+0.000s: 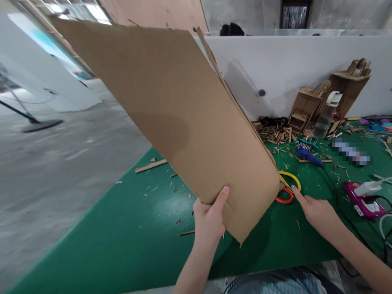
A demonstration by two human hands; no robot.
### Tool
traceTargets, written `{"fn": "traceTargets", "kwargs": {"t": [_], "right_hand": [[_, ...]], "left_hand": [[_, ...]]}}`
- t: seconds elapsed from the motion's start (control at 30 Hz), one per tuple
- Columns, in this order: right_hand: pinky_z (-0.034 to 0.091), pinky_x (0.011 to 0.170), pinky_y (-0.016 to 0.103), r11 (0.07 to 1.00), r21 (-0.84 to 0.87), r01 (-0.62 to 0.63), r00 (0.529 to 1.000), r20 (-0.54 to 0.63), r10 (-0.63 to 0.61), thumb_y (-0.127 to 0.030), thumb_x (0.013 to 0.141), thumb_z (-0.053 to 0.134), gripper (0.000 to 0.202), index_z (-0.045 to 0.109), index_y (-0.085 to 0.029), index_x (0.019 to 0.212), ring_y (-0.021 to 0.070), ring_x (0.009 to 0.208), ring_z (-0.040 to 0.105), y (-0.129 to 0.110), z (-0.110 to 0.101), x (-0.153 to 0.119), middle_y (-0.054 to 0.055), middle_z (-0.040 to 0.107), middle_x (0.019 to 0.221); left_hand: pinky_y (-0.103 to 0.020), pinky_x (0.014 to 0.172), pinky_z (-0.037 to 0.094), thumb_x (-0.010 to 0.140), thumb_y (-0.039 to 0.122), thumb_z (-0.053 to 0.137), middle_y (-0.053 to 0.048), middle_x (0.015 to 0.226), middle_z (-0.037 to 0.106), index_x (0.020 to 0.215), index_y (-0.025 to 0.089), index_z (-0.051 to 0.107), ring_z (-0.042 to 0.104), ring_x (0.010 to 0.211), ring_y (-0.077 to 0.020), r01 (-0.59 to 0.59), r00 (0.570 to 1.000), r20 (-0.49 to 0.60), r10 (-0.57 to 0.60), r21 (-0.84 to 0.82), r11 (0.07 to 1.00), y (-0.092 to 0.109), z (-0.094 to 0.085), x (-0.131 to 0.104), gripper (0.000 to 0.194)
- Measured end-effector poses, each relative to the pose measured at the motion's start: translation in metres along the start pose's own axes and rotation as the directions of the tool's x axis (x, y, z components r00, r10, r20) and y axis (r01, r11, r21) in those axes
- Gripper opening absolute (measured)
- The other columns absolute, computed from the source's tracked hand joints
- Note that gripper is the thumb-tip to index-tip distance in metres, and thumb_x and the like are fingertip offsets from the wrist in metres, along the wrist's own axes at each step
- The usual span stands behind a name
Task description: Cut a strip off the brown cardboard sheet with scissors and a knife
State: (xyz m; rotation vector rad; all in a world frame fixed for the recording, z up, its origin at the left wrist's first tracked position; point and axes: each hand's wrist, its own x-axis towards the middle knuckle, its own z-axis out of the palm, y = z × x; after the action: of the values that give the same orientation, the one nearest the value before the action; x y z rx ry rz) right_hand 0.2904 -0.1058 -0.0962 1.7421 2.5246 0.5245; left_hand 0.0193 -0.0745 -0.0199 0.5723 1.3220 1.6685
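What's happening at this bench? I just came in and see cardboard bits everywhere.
A person is holding up a big cardboard sheet over the green table, gripping its lower edge with the left hand. The right hand is reaching toward scissors with yellow and orange handles, partly hidden behind the sheet; its fingertips are right by the handles but not clearly gripping them. Cardboard scraps, a blue glue gun, a bottle and small cardboard models lie further back.
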Motion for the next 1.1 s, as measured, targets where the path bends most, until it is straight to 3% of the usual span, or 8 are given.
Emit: {"fn": "traceTargets", "kwargs": {"t": [0.4, 0.6, 0.73, 0.93, 1.1], "right_hand": [[0.02, 0.039, 0.026, 1.0, -0.008, -0.006, 1.0, -0.018, 0.006, -0.002, 0.076, 0.046, 0.07, 0.032, -0.019, 0.142, 0.0085, 0.041, 0.048, -0.002, 0.002, -0.007, -0.004, 0.052, 0.062], [0.023, 0.043, 0.025, 0.995, 0.064, -0.083, 0.994, -0.066, 0.087, -0.003, 0.081, 0.042, 0.063, 0.032, -0.013, 0.142, 0.0093, 0.049, 0.05, -0.009, 0.008, -0.004, -0.001, 0.054, 0.065], [0.023, 0.043, 0.025, 0.993, 0.057, -0.103, 0.995, 0.011, 0.102, -0.002, 0.08, 0.041, 0.063, 0.034, -0.013, 0.141, 0.0096, 0.051, 0.051, -0.013, -0.002, 0.012, 0.001, 0.056, 0.069], [0.028, 0.045, 0.022, 0.994, 0.049, -0.102, 0.985, 0.143, 0.094, -0.008, 0.081, 0.043, 0.063, 0.031, -0.018, 0.143, 0.0122, 0.057, 0.058, -0.012, -0.021, 0.043, 0.004, 0.062, 0.075], [0.035, 0.048, 0.02, 0.992, 0.045, -0.119, 0.985, 0.133, 0.112, -0.007, 0.083, 0.039, 0.069, 0.021, -0.018, 0.147, 0.0132, 0.059, 0.06, -0.007, -0.028, 0.069, 0.006, 0.064, 0.081]], "left_hand": [[-0.041, 0.079, 0.056, 0.055, 0.025, 0.083, -0.011, 0.103, 0.069, 0.095, 0.016, 0.068, 0.064, 0.097, -0.0288, 0.008, 0.999, 0.041, -0.007, -0.022, 1.0, 0.003, -0.001, -0.001, 0.044], [-0.04, 0.078, 0.056, 0.053, 0.022, 0.084, -0.012, 0.102, 0.07, 0.096, 0.015, 0.068, 0.064, 0.098, -0.0301, 0.043, 0.993, 0.11, -0.038, -0.044, 0.998, 0.008, 0.004, 0.002, 0.046], [-0.04, 0.078, 0.056, 0.053, 0.022, 0.084, -0.012, 0.104, 0.069, 0.096, 0.015, 0.068, 0.064, 0.098, -0.0299, 0.065, 0.992, 0.111, -0.059, -0.048, 0.997, 0.01, 0.006, 0.003, 0.046], [-0.041, 0.079, 0.055, 0.053, 0.024, 0.083, -0.011, 0.098, 0.071, 0.091, 0.015, 0.069, 0.066, 0.094, -0.0295, -0.042, 0.997, 0.06, 0.044, -0.03, 0.999, 0.008, 0.003, 0.005, 0.041], [-0.039, 0.086, 0.052, 0.053, 0.025, 0.082, -0.011, 0.098, 0.07, 0.091, 0.016, 0.069, 0.061, 0.104, -0.0307, -0.208, 0.978, 0.035, 0.206, 0.059, 0.976, 0.017, 0.012, 0.018, 0.041]]}}
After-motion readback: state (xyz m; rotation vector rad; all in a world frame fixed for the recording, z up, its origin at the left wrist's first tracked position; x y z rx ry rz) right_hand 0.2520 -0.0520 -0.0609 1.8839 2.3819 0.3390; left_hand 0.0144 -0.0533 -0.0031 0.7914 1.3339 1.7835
